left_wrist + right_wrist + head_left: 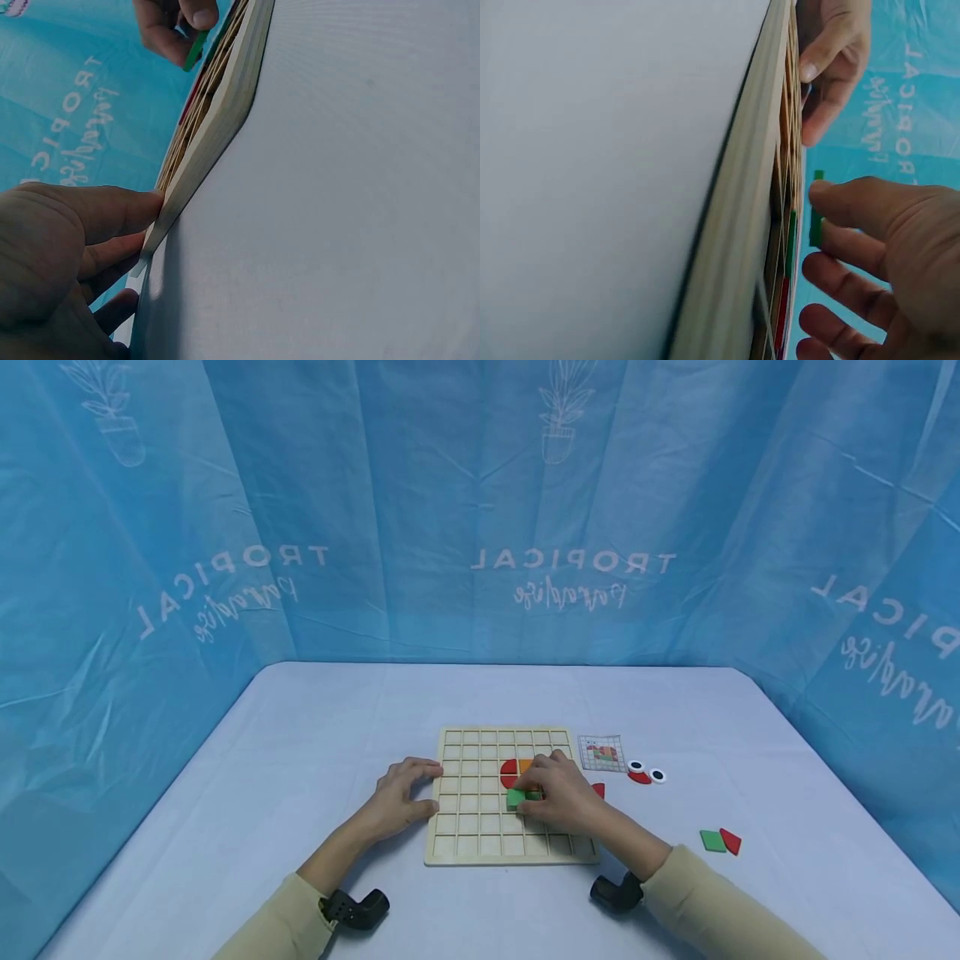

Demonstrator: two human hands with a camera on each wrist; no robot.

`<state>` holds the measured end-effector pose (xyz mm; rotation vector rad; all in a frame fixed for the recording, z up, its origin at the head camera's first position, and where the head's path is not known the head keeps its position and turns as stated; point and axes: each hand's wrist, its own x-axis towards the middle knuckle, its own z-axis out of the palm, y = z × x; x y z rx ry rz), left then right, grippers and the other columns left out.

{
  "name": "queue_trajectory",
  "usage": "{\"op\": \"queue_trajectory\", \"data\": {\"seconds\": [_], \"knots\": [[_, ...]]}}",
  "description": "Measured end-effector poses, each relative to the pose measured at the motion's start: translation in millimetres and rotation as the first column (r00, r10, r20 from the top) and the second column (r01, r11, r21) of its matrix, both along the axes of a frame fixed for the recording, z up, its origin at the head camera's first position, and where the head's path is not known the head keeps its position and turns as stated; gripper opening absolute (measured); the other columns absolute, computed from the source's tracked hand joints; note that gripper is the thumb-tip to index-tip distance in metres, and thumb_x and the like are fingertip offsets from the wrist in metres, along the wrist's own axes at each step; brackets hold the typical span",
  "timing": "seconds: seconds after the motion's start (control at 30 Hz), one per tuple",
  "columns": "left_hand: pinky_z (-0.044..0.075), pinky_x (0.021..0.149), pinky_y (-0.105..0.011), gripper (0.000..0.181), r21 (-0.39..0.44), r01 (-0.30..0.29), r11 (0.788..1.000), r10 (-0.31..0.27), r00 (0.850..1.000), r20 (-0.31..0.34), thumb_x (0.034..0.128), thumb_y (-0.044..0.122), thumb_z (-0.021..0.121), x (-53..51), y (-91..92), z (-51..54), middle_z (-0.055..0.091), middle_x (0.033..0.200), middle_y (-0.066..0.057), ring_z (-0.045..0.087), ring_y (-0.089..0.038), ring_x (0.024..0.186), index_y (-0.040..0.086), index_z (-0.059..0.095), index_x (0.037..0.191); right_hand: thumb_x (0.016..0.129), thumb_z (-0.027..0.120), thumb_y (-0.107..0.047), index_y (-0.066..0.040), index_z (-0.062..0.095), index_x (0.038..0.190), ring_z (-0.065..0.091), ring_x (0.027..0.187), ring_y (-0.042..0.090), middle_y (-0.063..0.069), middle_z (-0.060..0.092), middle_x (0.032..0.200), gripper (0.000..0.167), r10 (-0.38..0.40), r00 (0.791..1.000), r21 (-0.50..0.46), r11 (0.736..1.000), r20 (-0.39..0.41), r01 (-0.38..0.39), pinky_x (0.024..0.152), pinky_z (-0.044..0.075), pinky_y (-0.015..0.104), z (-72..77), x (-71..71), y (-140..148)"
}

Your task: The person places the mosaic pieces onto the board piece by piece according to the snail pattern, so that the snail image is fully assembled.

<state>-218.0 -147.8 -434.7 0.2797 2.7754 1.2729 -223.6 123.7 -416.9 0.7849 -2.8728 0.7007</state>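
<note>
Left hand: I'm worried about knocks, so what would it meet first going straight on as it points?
The grid board; its left edge appears to touch the left hand, though depth is unclear.

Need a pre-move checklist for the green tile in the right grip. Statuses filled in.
1. Held green tile pinched between right grip's thumb and finger: ok.
2. Left grip touching left edge of grid board: ok.
3. Held green tile seated in the board: not ok, held above it.
4. Cell beneath free: cannot tell, hidden.
5. Pattern card face-up, uncovered: ok.
6. Loose green tile clear of both hands: ok.
</note>
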Motion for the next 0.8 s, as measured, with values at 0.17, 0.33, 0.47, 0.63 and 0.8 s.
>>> {"op": "queue_trajectory", "data": {"seconds": [0.17,0.33,0.47,0.63,0.8], "knots": [[0.016,0.113,-0.057,0.047,-0.005,0.001,1.000,-0.001,1.000,0.000,0.0770,0.011,0.071,-0.1,0.4,-0.4,0.049,0.136,-0.003,0.030,-0.028,0.135,0.012,0.060,0.122,0.075,0.077,-0.027,-0.023,0.074,0.096,0.038,0.085,0.011,-0.009,0.060,0.092,0.022,0.011,1.000,0.028,1.000,0.007,-0.011,0.070,0.034,0.028,-2.8,-0.9,-4.0],[0.015,0.113,-0.057,0.046,-0.010,0.006,1.000,-0.006,1.000,-0.009,0.0774,0.011,0.071,0.3,0.4,0.5,0.049,0.136,-0.003,0.030,-0.029,0.135,0.011,0.060,0.122,0.075,0.077,-0.027,-0.022,0.074,0.096,0.037,0.084,0.010,-0.010,0.057,0.089,0.023,0.017,1.000,0.041,0.999,-0.011,-0.016,0.071,0.032,0.028,-3.1,-0.9,-5.7],[0.016,0.112,-0.057,0.046,-0.014,0.008,1.000,-0.008,1.000,-0.010,0.0777,0.012,0.071,0.3,0.1,0.4,0.049,0.136,-0.003,0.030,-0.029,0.136,0.012,0.059,0.123,0.074,0.077,-0.027,-0.022,0.073,0.096,0.037,0.083,0.010,-0.010,0.056,0.088,0.023,0.021,1.000,0.048,0.999,-0.017,-0.021,0.071,0.032,0.028,-2.3,-0.4,-6.5],[0.017,0.112,-0.057,0.047,-0.017,0.006,1.000,-0.006,1.000,-0.011,0.0778,0.012,0.071,0.6,0.0,-0.2,0.048,0.136,-0.003,0.030,-0.029,0.135,0.012,0.059,0.123,0.075,0.078,-0.029,-0.023,0.073,0.096,0.037,0.084,0.010,-0.010,0.057,0.089,0.023,0.027,0.999,0.058,0.998,-0.027,-0.025,0.071,0.033,0.028,-2.6,0.0,-6.5],[0.018,0.112,-0.057,0.047,-0.014,0.003,1.000,-0.003,1.000,-0.010,0.0775,0.012,0.071,0.6,0.7,-0.2,0.048,0.137,-0.003,0.031,-0.028,0.135,0.012,0.059,0.123,0.074,0.078,-0.030,-0.023,0.073,0.096,0.037,0.084,0.010,-0.009,0.057,0.090,0.024,0.026,0.999,0.054,0.998,-0.028,-0.024,0.071,0.033,0.028,-3.1,0.3,-5.8]]}}
